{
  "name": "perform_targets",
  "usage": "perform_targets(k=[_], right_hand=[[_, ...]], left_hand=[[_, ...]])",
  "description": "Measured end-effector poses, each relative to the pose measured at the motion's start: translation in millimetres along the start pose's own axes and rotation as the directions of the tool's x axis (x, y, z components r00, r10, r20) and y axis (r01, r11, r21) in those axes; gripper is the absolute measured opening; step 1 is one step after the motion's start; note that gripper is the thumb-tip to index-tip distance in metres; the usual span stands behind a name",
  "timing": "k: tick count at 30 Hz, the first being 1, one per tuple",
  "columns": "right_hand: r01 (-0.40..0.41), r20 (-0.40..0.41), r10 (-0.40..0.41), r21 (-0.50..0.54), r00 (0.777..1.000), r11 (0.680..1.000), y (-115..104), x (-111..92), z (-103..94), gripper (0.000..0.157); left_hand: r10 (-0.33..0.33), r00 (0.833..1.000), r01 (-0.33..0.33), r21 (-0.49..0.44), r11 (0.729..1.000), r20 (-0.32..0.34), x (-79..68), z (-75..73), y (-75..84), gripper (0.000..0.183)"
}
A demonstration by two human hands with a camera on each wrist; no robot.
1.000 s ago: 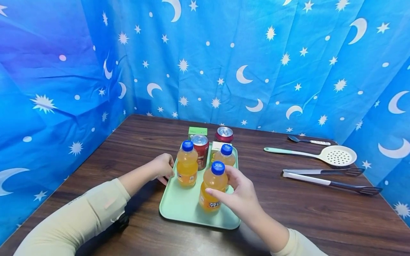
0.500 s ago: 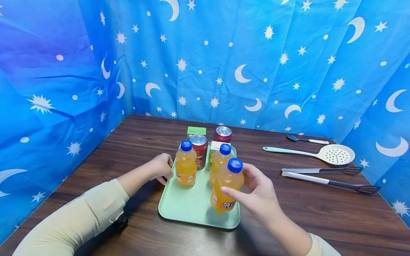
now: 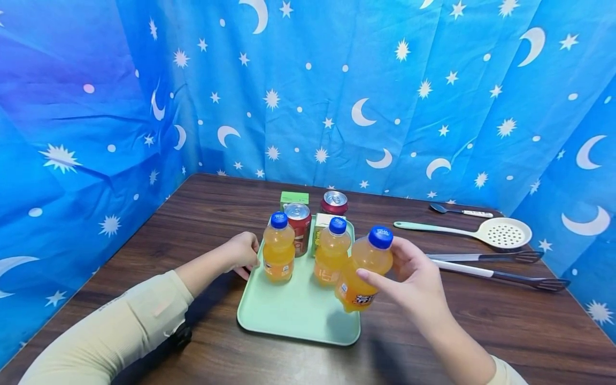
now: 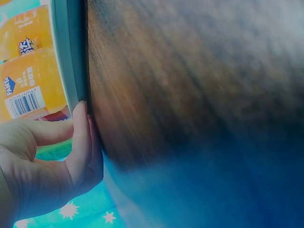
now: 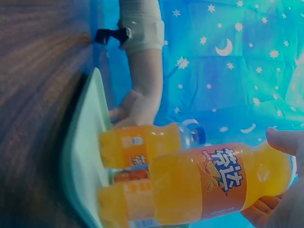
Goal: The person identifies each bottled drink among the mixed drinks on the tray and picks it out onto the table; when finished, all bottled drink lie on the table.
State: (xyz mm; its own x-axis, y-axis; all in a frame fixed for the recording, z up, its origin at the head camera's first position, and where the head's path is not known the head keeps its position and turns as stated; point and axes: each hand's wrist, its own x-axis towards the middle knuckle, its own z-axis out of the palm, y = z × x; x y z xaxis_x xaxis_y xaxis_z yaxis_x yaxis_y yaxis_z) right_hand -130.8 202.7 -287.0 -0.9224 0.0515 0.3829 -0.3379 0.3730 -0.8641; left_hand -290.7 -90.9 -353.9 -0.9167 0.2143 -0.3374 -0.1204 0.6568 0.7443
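My right hand [image 3: 421,286] grips an orange soda bottle [image 3: 362,275] with a blue cap, held up and tilted over the right edge of the light green tray [image 3: 289,318]. In the right wrist view the thumb and fingers wrap the upper part of the bottle [image 5: 218,183]. My left hand [image 3: 242,252] pinches the tray's left rim, thumb and fingers on either side of it in the left wrist view. Two similar bottles, one at left [image 3: 279,259] and one at right [image 3: 332,259], stand upright on the tray. Behind them are a red can [image 3: 299,227] and a carton [image 3: 321,224].
A green box [image 3: 294,198] and a dark red can [image 3: 334,202] stand at the tray's far end. On the table's right lie tongs [image 3: 481,271], a slotted skimmer [image 3: 505,233] and a small spoon [image 3: 462,212]. A blue curtain [image 3: 308,80] encloses the table's back and sides.
My right hand has carried the bottle rightward from over the tray's middle to its right edge, uncovering the bottle behind. The bottle has tilted more. My left hand stays at the rim.
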Motion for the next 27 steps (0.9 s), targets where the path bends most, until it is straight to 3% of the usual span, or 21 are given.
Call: perform_targets(k=[14,27], right_hand=[[0.059,-0.074,-0.065,-0.075,0.995,0.995,-2,13,-19.5,0.050],[0.071,-0.135,-0.087,-0.119,0.987,0.990,14,38,-28.1,0.052]], left_hand=[[0.016,1.000,-0.016,-0.006,1.000,0.005,-1.0,0.2,-0.5,0.026],[0.017,1.000,-0.017,-0.014,1.000,0.000,-1.0,0.1,-1.9,0.026]])
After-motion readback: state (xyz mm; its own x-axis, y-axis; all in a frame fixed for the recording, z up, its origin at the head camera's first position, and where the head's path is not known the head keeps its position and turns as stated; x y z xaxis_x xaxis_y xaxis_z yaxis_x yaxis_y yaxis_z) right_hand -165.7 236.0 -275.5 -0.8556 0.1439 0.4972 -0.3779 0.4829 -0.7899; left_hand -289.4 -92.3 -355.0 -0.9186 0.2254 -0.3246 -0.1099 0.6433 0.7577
